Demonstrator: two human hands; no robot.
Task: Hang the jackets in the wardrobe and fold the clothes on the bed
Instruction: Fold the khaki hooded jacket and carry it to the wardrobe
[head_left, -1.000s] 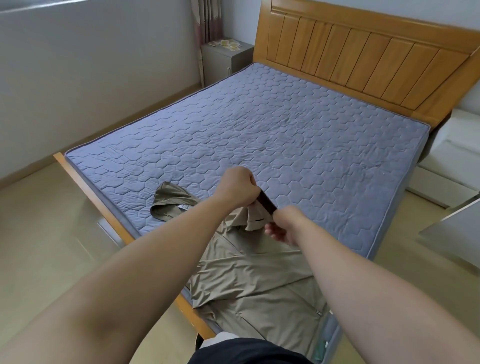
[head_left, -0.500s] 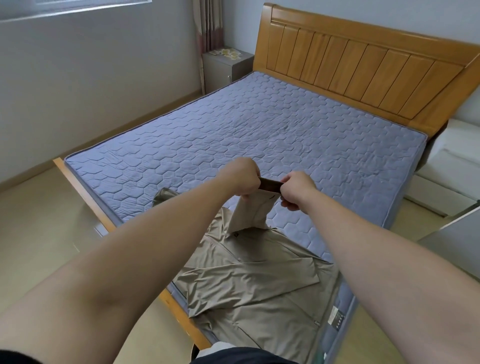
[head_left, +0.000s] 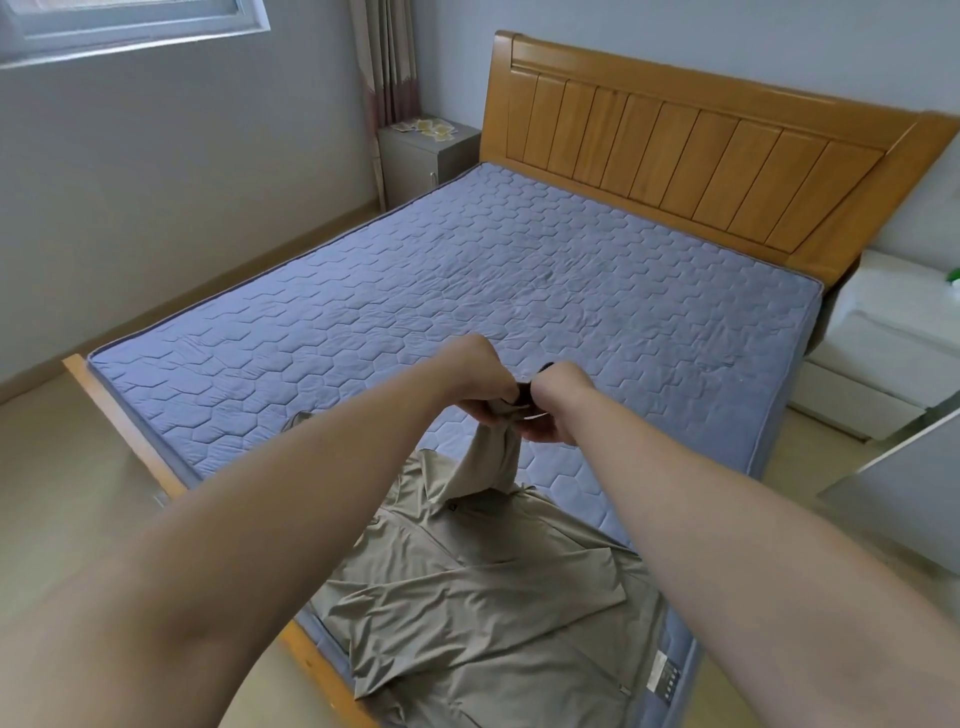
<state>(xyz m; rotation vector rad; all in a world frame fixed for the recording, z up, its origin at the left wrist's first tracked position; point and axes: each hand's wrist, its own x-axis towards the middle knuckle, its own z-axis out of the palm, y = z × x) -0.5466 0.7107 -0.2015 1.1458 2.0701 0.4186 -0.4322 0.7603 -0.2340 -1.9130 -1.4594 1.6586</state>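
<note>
Both hands are meeting above the near half of the bed (head_left: 519, 270), a little toward 6 o'clock from its centre. The left hand (head_left: 480, 379) is pinching a lifted fold of the jacket (head_left: 483, 613). The right hand (head_left: 558, 405) is curling round a small dark piece (head_left: 524, 395) at the same spot; what that piece is cannot be told. The jacket's body is lying spread at the bed's 6 o'clock corner and seems to be draping over the edge there, with only its top end rising to the hands.

Most of the risk is sitting in that overhang. The cloth is looking thin and slippery, so a sharp pull could be dragging the rest off the corner onto the floor (head_left: 78, 493). A weak pinch on so little fabric could be letting the top end slide free, and the sleeve lying across the front could be tangling as the jacket rises.
</note>
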